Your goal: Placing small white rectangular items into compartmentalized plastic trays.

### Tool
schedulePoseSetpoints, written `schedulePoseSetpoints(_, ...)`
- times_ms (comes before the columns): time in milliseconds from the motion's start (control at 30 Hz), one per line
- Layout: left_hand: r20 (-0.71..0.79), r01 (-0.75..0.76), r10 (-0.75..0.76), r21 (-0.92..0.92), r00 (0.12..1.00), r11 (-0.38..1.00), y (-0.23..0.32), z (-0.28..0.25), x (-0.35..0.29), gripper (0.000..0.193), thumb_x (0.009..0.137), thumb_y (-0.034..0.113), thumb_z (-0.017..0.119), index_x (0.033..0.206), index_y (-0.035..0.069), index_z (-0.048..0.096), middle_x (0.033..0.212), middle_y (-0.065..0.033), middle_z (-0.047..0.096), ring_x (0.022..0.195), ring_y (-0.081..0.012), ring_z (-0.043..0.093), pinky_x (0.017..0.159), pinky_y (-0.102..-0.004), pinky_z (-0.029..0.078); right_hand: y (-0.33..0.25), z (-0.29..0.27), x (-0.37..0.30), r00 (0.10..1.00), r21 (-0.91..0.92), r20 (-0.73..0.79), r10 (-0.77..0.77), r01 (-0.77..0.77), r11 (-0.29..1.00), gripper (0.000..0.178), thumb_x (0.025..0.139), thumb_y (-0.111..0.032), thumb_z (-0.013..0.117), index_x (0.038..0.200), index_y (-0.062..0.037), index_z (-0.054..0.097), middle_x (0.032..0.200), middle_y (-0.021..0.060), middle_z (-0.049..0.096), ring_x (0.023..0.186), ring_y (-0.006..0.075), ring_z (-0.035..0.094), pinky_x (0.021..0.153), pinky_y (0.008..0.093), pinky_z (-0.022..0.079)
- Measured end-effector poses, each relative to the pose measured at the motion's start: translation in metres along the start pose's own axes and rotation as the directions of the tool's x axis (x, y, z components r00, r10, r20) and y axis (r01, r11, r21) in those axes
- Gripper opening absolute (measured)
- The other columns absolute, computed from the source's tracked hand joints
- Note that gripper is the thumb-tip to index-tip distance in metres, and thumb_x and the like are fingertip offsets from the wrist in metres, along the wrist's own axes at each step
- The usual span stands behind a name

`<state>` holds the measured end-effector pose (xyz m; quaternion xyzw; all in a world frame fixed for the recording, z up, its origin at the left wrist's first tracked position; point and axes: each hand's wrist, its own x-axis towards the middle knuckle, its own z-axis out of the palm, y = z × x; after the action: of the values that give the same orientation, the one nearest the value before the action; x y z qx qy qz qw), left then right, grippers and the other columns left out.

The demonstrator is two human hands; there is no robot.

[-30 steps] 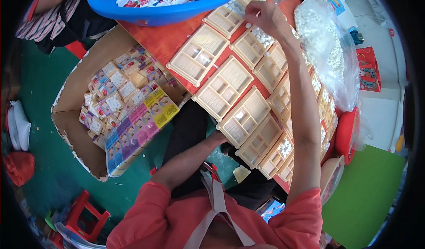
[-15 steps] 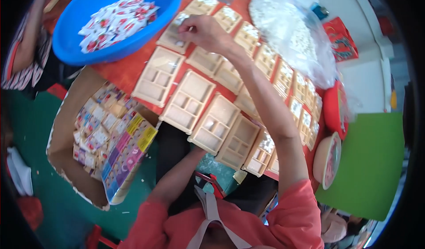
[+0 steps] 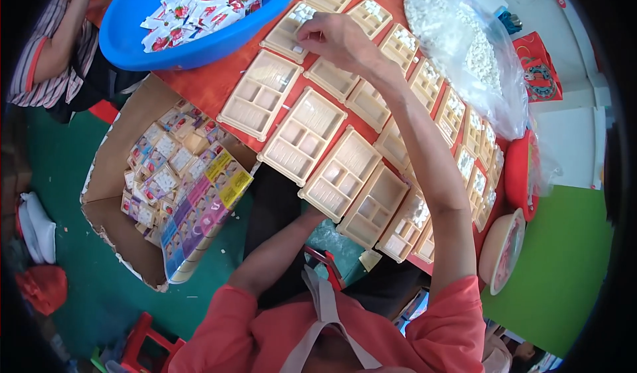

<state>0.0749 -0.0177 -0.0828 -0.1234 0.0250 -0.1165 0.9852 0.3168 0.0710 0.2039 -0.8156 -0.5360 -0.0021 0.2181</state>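
- My right hand (image 3: 335, 38), fingers pinched together on something too small to tell, reached over a cream tray (image 3: 292, 21), top centre.
- Filling trays seemed underway; next, careful placement.
- Left hand hidden under the table (image 3: 206, 84).

Dark green floor (image 3: 86, 293) surrounds an orange-red table (image 3: 212, 84). A brighter green floor patch (image 3: 564, 267) and a white wall (image 3: 570, 144) lie beyond the table's right edge. Even daylight.

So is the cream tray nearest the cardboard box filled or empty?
Empty: the cream tray shows only bare compartments, while trays by the right hand hold white pieces.
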Motion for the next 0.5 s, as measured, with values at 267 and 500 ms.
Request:
schedulePoseSetpoints(267,0.223,-0.043,0.03,0.054,0.974,0.998,-0.002,0.011,-0.004,0.063,0.098,0.051,0.024,0.15,0.02,0.008,0.153,-0.0088,0.019,0.14,-0.0313,0.02,0.111,-0.055,0.026,-0.003,0.004,0.01,0.984,-0.011,0.137,0.115,-0.115,0.993,0.02,0.082,-0.019,0.065,0.096,-0.0052,0.069,0.084,0.0092,0.068,0.074,0.0203,0.064,0.07,0.0316,0.051)
schedulePoseSetpoints(500,0.077,-0.107,0.121,0.957,0.99,0.269,0.005,-0.004,-0.006,0.062,0.1,0.044,0.034,0.15,0.012,0.014,0.151,-0.0129,0.024,0.137,-0.028,0.03,0.11,-0.0439,0.033,0.02,-0.078,-0.036,0.976,0.135,0.079,0.205,-0.214,0.967,0.019,0.084,-0.016,0.066,0.091,0.0013,0.065,0.073,-0.0004,0.06,0.069,0.0056,0.052,0.062,0.0233,0.043)
